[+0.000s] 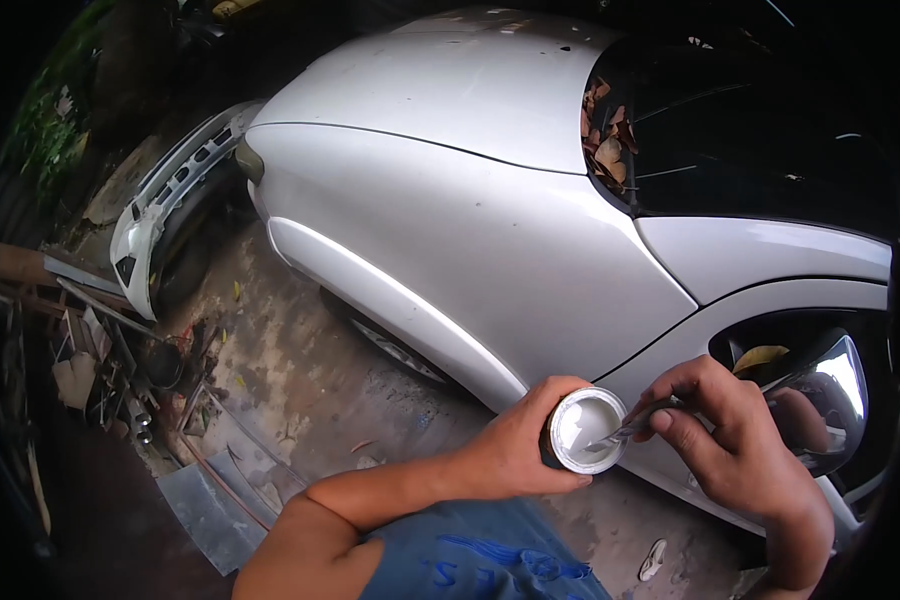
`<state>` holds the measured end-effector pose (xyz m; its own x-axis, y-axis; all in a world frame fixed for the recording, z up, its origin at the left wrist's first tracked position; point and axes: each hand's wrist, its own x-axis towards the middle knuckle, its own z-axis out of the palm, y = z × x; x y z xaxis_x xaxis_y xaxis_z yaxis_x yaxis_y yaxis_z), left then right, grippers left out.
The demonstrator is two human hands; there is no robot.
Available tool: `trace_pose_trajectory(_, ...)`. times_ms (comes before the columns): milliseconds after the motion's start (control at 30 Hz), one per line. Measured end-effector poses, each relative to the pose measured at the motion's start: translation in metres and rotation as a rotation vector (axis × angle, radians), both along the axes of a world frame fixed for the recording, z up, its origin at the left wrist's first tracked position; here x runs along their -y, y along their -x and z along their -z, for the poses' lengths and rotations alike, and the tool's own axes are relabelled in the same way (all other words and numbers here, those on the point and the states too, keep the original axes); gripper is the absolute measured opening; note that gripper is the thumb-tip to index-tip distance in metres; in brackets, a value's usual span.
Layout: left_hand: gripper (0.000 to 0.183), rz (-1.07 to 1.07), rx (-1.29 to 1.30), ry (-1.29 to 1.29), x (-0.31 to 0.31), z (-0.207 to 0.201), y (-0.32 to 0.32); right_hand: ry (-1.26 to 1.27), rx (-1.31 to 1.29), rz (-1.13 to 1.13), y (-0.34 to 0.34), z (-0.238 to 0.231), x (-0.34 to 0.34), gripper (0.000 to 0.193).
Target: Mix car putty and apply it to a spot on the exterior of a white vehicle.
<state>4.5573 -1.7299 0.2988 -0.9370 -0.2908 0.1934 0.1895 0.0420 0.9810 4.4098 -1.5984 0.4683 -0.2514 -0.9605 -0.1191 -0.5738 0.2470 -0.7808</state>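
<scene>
My left hand [510, 445] grips a small round can [582, 430] filled with white paste, its open top tilted toward me. My right hand [740, 440] pinches a thin metal tool [635, 428] whose tip dips into the white paste. Both hands are held close to the silver car's front fender [470, 240], just behind the front wheel [395, 345]. My knee in blue fabric [480, 565] is below the can.
The silver car's hood [450, 80] and dark windshield [760, 150] stretch away above. A chrome side mirror [825, 395] sits right of my right hand. A detached bumper [160, 205] leans at the car's front. Scrap metal and clutter [120, 370] lie on the dirty concrete floor [290, 370].
</scene>
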Motion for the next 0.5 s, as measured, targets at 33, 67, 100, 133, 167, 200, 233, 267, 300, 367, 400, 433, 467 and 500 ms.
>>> trace_pose_trajectory(33, 0.086, -0.043, 0.008, 0.037, 0.006, 0.010, -0.016, 0.021, -0.022, -0.046, -0.005, 0.019, 0.008, 0.018)
trace_pose_trajectory(67, 0.084, -0.055, 0.008, 0.075, 0.015, 0.021, -0.032, 0.042, -0.052, -0.060, -0.017, 0.035, 0.015, 0.019)
trace_pose_trajectory(100, 0.090, -0.068, 0.037, 0.154, 0.023, 0.031, -0.050, 0.078, -0.067, -0.092, -0.031, 0.051, 0.024, 0.020)
trace_pose_trajectory(133, 0.090, -0.080, 0.043, 0.152, 0.030, 0.040, -0.069, 0.115, -0.080, -0.128, -0.045, 0.067, 0.034, 0.020)
trace_pose_trajectory(167, 0.092, -0.119, 0.061, 0.149, 0.038, 0.051, -0.089, 0.239, -0.060, -0.182, -0.063, 0.084, 0.050, 0.016)
trace_pose_trajectory(200, 0.094, -0.152, 0.072, 0.144, 0.044, 0.062, -0.107, 0.257, -0.040, -0.231, -0.079, 0.099, 0.062, 0.014)
trace_pose_trajectory(233, 0.095, -0.187, 0.101, 0.115, 0.051, 0.073, -0.126, 0.312, -0.115, -0.315, -0.095, 0.111, 0.078, 0.015)
trace_pose_trajectory(267, 0.095, -0.211, 0.101, 0.107, 0.059, 0.083, -0.144, 0.366, -0.189, -0.401, -0.112, 0.123, 0.092, 0.016)
trace_pose_trajectory(300, 0.094, -0.278, 0.127, 0.160, 0.064, 0.089, -0.162, 0.359, -0.185, -0.423, -0.129, 0.132, 0.104, 0.016)
trace_pose_trajectory(367, 0.090, -0.389, 0.172, 0.212, 0.076, 0.109, -0.196, 0.424, -0.248, -0.509, -0.161, 0.149, 0.126, 0.019)
trace_pose_trajectory(400, 0.090, -0.408, 0.172, 0.203, 0.085, 0.119, -0.211, 0.419, -0.246, -0.529, -0.176, 0.156, 0.137, 0.019)
trace_pose_trajectory(433, 0.089, -0.465, 0.153, 0.230, 0.093, 0.129, -0.225, 0.436, -0.290, -0.554, -0.190, 0.162, 0.148, 0.020)
trace_pose_trajectory(467, 0.088, -0.527, 0.140, 0.256, 0.098, 0.137, -0.239, 0.455, -0.329, -0.583, -0.203, 0.170, 0.158, 0.020)
trace_pose_trajectory(500, 0.085, -0.590, 0.144, 0.252, 0.104, 0.142, -0.251, 0.450, -0.343, -0.586, -0.214, 0.176, 0.170, 0.019)
